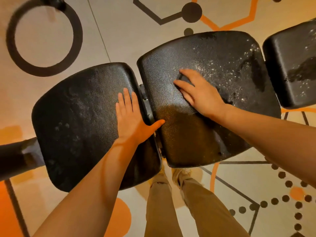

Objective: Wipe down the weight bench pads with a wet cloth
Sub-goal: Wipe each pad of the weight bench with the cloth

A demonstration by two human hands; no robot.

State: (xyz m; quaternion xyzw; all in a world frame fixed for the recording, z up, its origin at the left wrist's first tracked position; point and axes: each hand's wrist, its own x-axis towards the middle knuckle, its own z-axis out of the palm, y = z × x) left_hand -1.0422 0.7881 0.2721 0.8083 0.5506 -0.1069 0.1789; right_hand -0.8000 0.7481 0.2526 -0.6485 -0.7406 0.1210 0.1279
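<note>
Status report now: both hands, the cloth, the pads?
Left hand flat on left pad. Right hand presses dark cloth on middle pad. White specks remain. Nothing in the way.

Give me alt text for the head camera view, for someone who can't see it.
Seen from above, a person's right hand presses a dark cloth on the middle pad of a black weight bench, speckled with white spots. The left hand rests flat on the left pad; a third pad sits at right.

Left grip (130, 115) flat, fingers straight, thumb splayed; right grip (198, 93) palm-down, fingers spread
</note>
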